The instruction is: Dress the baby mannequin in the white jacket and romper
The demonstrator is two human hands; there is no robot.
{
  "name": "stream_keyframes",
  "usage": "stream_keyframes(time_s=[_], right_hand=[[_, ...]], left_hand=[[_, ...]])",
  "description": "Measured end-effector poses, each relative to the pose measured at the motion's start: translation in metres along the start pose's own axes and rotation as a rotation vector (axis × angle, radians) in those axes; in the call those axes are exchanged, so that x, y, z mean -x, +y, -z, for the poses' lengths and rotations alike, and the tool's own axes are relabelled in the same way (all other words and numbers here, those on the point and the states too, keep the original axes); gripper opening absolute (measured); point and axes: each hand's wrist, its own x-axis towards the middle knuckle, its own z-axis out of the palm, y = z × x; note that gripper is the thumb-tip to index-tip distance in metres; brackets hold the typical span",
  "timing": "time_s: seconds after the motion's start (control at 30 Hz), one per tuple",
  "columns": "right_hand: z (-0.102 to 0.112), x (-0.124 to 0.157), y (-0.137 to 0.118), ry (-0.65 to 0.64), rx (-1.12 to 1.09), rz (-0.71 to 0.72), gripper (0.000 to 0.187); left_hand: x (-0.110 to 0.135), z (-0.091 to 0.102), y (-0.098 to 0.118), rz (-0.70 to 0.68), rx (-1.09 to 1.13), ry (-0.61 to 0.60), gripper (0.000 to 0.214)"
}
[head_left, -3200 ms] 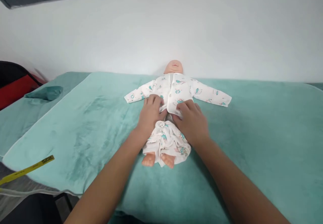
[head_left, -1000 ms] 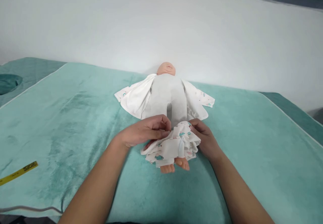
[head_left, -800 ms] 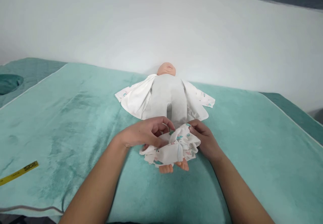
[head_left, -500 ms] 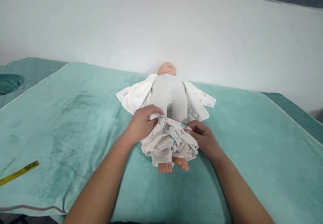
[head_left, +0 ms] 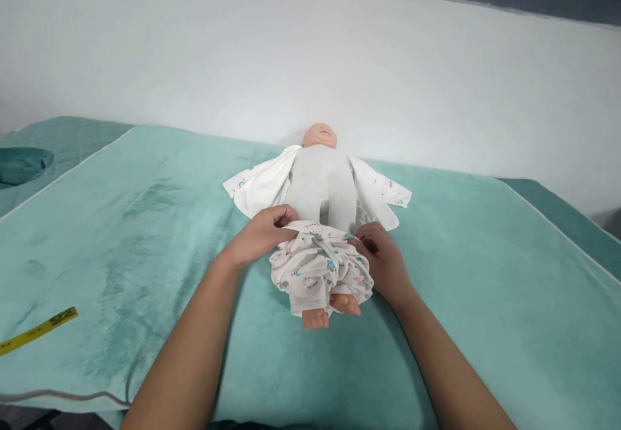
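Observation:
A baby doll (head_left: 320, 174) lies on its back, head toward the wall and feet toward me. White printed pants (head_left: 310, 268) are bunched around its lower legs, with both bare feet poking out at the cuffs. My left hand (head_left: 266, 233) pinches the waistband at its left side. On the other side, my right hand (head_left: 381, 255) grips the waistband's right end, fingers curled. The doll's grey cloth body and upper legs show above the waistband. A white printed jacket (head_left: 262, 184) is spread open around its torso, sleeves out to both sides.
A green plush cover (head_left: 466, 275) spreads under the doll. At the lower left lies a yellow printed strip (head_left: 39, 331). Behind the far edge rises a white wall (head_left: 310, 48). A darker green fabric item (head_left: 24, 165) sits at the far left.
The waistband has been drawn straighter between my hands. My left hand has shifted slightly left, and my right hand a little up and inward. The view has tilted slightly.

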Motion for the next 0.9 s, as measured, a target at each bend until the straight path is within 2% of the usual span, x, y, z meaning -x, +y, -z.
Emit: stream_keyframes(time_s=[0.07, 0.17, 0.27, 0.33, 0.53, 0.67, 0.8, 0.9], right_hand=[[0.000, -0.001, 0.002, 0.041, 0.032, 0.057, 0.017], [-0.001, 0.000, 0.003, 0.086, 0.054, 0.120, 0.010], [-0.001, 0.001, 0.002, 0.061, 0.072, 0.168, 0.006], [-0.001, 0.002, 0.000, 0.040, 0.082, 0.175, 0.005], [-0.002, 0.006, 0.000, 0.082, 0.176, 0.178, 0.006], [-0.001, 0.006, -0.002, 0.142, 0.285, 0.224, 0.006], [-0.001, 0.004, -0.004, 0.066, 0.240, 0.264, 0.008], [0.000, 0.002, -0.001, -0.022, 0.200, 0.141, 0.019]], left_hand=[[0.006, 0.005, 0.004, 0.022, 0.078, -0.090, 0.018], [0.011, 0.007, 0.007, 0.032, 0.146, -0.141, 0.028], [0.013, 0.006, 0.008, 0.025, 0.144, -0.230, 0.031], [0.012, 0.004, 0.007, 0.006, 0.126, -0.239, 0.030], [0.008, -0.002, 0.005, -0.200, 0.118, -0.081, 0.022], [0.002, -0.005, 0.002, -0.277, 0.051, 0.063, 0.019], [-0.005, -0.007, -0.005, -0.279, 0.017, 0.269, 0.015], [-0.011, -0.007, -0.013, -0.246, 0.049, 0.384, 0.014]])
